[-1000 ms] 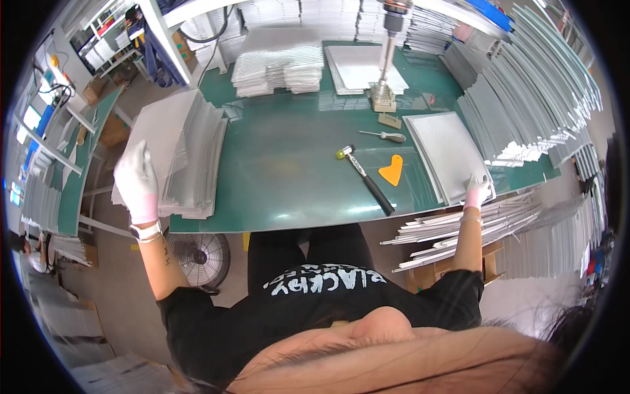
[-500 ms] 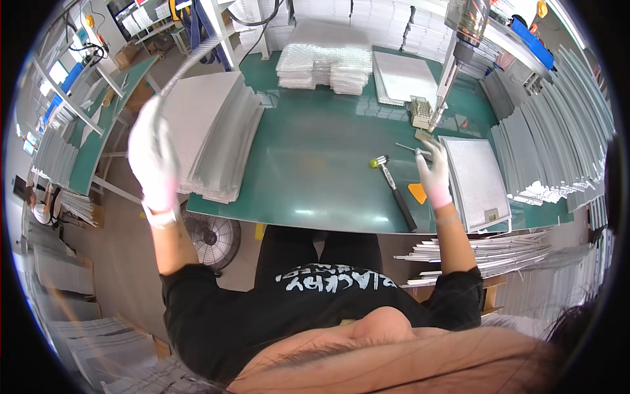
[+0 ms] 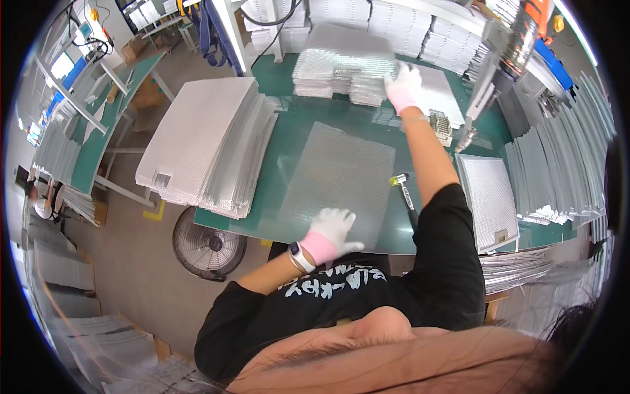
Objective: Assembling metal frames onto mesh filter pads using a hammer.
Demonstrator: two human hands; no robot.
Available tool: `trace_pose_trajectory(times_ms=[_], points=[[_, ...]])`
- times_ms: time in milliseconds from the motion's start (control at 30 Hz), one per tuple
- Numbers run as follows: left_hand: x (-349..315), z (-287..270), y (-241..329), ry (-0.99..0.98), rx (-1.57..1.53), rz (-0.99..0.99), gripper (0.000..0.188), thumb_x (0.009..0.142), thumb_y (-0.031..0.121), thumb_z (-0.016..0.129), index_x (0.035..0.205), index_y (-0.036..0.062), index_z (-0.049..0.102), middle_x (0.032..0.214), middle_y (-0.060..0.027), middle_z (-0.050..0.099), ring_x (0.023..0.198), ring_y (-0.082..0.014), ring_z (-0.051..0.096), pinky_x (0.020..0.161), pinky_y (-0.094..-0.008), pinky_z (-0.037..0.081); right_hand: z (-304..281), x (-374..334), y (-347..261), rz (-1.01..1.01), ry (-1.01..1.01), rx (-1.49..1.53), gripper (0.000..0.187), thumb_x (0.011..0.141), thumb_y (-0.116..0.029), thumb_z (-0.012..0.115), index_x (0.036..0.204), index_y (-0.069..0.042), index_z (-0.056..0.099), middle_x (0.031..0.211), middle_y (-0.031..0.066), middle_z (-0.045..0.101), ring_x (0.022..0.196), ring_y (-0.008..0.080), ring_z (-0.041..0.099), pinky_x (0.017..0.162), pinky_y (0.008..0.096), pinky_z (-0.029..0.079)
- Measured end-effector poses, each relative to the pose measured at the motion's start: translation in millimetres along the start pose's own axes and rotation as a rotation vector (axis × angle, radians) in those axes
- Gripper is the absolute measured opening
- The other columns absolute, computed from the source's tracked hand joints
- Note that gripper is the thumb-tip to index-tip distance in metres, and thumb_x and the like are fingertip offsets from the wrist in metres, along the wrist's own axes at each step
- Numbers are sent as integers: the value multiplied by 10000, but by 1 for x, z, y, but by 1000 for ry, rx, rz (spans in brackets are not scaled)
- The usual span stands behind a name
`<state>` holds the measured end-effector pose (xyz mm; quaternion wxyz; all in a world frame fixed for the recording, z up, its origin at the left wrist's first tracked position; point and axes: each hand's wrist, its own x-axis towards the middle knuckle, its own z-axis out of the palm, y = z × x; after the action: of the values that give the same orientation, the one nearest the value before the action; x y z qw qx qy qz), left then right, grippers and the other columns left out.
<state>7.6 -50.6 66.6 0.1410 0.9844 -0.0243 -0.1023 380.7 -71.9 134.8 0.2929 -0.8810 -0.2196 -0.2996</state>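
Fingers of the person's gloved left hand [image 3: 331, 231] are spread apart over the near edge of a thin mesh sheet [image 3: 342, 176], which lies flat on the green table [image 3: 293, 136]. It looks light, flexible and easily creased, best taken by opposite edges. Farther off, a small beige holder [image 3: 441, 129] bears pieces too small to identify; beyond, the right hand [image 3: 403, 87], fingers apart, is beside the pale stack [image 3: 341, 58].

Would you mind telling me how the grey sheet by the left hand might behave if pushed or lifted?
The grey sheet looks thin, so it is probably light and may flex. The green tabletop looks glossy, so the sheet might slide readily.
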Motion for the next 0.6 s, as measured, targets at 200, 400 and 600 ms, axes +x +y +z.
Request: trace_pose_trajectory(times_ms=[200,400,600], points=[[-91,-101,-78,805,135,-109,360,734,167,709,1057,43,607,1103,-132,610,1159,-344,527,1009,-487,397,-84,-169,-13,-458,-420,219,536,817,-263,686,1291,-59,543,1400,229,426,1346,419,342,1114,517,271],[-168,-128,-153,803,242,-820,682,775,443,725,1180,-84,571,1137,-273,619,1032,-416,617,893,-439,495,-145,-317,-19,-32,-735,-246,849,743,-414,741,1400,-5,393,1436,310,334,1334,490,307,1111,539,260],[-167,-171,-152,582,237,-864,696,770,494,713,1175,-59,591,889,-247,676,880,-395,662,795,-431,522,-136,-308,-20,184,-658,73,871,681,-253,799,1406,-9,383,1381,274,416,1188,408,475,1022,480,392]])
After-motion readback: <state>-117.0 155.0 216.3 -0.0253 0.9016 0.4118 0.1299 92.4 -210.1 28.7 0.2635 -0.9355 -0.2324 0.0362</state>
